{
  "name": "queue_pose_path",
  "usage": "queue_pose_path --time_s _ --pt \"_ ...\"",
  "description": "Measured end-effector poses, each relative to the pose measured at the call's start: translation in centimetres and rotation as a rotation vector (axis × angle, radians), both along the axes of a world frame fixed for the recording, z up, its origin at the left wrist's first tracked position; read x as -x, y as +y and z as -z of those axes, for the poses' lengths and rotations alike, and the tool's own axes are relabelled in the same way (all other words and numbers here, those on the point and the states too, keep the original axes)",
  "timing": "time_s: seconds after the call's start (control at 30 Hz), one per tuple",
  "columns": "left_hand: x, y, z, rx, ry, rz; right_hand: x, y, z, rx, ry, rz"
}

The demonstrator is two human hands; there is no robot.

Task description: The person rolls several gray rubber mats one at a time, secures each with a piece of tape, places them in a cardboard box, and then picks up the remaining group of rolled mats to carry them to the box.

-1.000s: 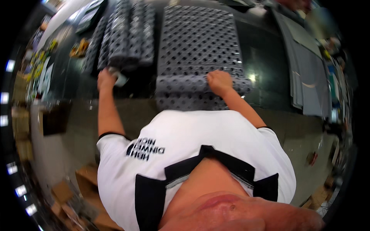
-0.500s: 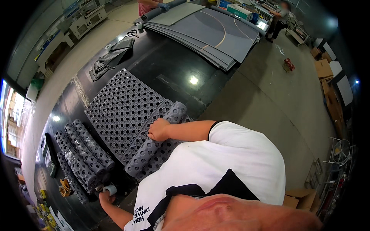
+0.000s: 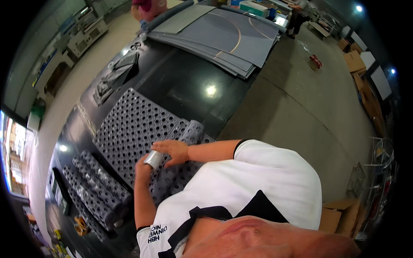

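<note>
A grey perforated mat lies on a black glossy table, its near edge partly rolled into a tube. My left hand holds a small roll of clear tape over the rolled part. My right hand touches the tape roll from the other side, fingers on it. Both hands meet above the roll.
Several finished grey perforated rolls lie at the table's left end. A stack of flat grey sheets covers the far end. Another person stands at the far side. Cardboard boxes sit on the concrete floor to the right.
My left hand has come from the finished rolls to the mat with the tape roll. My right hand has shifted onto the tape. The view has swung round.
</note>
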State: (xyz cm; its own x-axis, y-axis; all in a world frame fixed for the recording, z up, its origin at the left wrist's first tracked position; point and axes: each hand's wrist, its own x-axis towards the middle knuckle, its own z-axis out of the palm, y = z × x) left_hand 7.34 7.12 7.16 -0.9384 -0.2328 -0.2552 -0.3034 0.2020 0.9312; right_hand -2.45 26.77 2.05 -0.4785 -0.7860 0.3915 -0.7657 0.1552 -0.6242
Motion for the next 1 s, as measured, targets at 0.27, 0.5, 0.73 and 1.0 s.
queue_pose_path --time_s 0.27,0.5,0.73,1.0 --pt "4.8 0.0 5.1 -0.627 -0.284 0.068 -0.2 0.3 1.4 0.311 0.016 0.068" --pt "5.4 -9.8 13.1 0.514 0.001 -0.032 -0.4 -0.4 2.1 -0.035 0.031 -0.136" --pt "6.0 -9.4 11.4 0.611 -0.023 -0.118 0.3 -0.7 0.8 -0.329 0.076 -0.179" --pt "3.3 -9.1 12.9 0.596 0.172 -0.435 0.1 -0.4 1.0 -0.267 0.109 -0.181"
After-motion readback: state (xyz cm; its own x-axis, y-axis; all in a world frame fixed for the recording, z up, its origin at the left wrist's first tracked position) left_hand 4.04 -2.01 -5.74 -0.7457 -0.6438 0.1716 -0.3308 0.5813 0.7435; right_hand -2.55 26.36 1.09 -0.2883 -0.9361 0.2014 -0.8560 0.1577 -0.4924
